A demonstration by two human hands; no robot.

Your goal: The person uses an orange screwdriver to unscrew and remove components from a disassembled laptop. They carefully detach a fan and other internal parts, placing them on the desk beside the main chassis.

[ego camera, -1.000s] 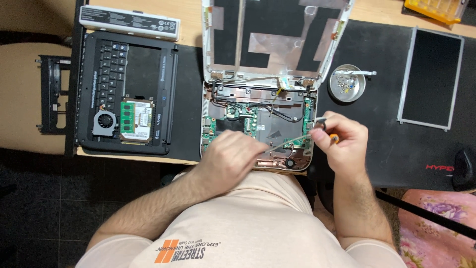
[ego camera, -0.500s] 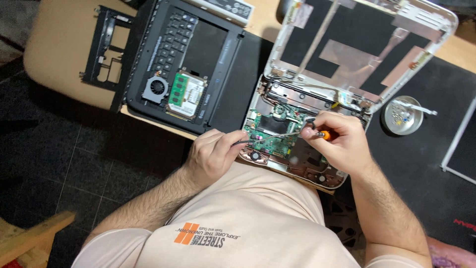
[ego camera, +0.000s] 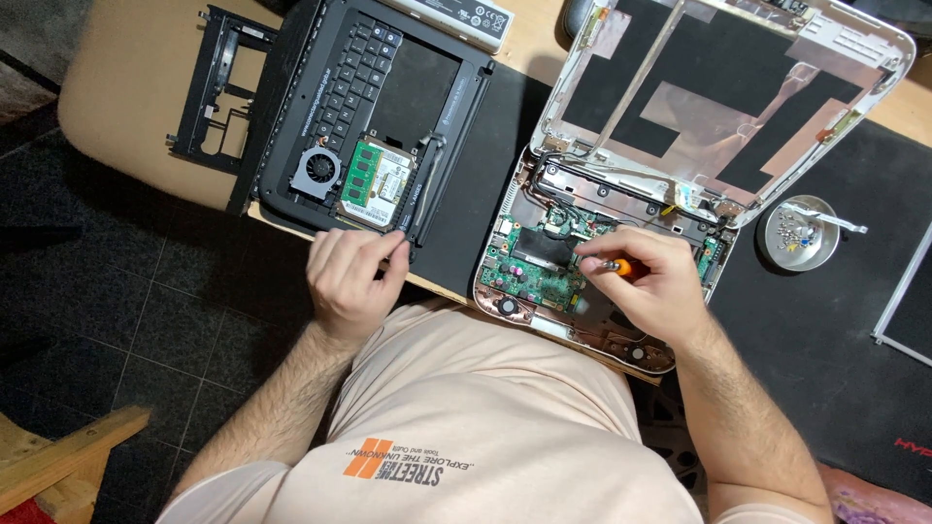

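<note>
Two hands work at the desk point(ego camera: 116, 126). The right hand point(ego camera: 646, 281) has its fingers clenched around an orange-handled screwdriver point(ego camera: 614, 264), its tip on the green circuit board point(ego camera: 529, 272) of the opened laptop point(ego camera: 680, 126). The left hand point(ego camera: 349, 277), fingers curled, touches the front edge of the black keyboard panel point(ego camera: 388, 126).

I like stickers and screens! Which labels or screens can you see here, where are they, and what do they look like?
White rectangular label on the long grey battery pack, top edge of the desk, with small dark print.
Flat dark screen panel with a silver frame, lying at the right edge on the black mat.
Pale sticker on the green memory card, inside the black laptop base.
</note>
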